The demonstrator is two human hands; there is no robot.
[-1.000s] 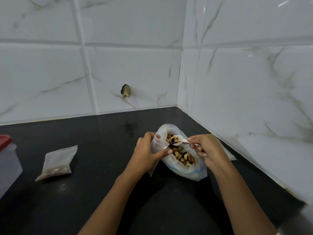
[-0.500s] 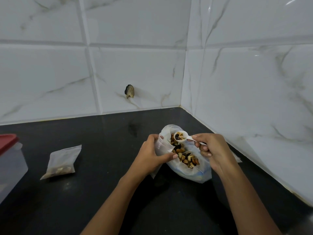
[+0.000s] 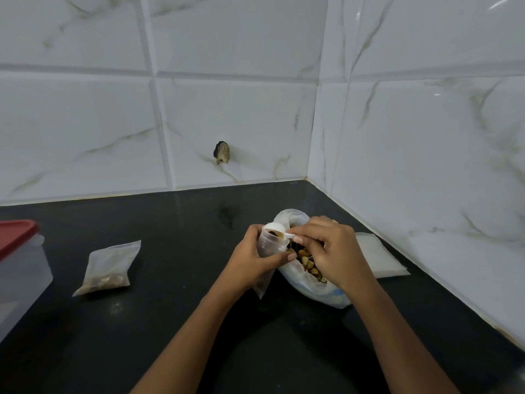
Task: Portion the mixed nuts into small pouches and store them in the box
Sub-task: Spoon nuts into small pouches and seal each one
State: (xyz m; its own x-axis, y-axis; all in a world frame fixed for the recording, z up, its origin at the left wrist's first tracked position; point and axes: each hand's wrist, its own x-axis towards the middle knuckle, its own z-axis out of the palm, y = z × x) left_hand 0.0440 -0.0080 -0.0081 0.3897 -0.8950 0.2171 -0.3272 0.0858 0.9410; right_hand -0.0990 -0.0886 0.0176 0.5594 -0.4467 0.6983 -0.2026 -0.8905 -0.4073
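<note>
Worktop [image 3: 176,322], tiled walls at back and right: open runs lie along the back edge, between the filled pouch [image 3: 109,268] and the left hand [image 3: 252,260], and along the near edge left of the forearms. Obstacles: red-lidded box [image 3: 20,280] at the left edge, filled pouch beside it. Near the back right corner are the nut bag [image 3: 312,285], left hand gripping a small pouch [image 3: 268,245], right hand [image 3: 332,251] pinching a spoon [image 3: 281,229], and flat empty pouches [image 3: 377,257] near the right wall.
</note>
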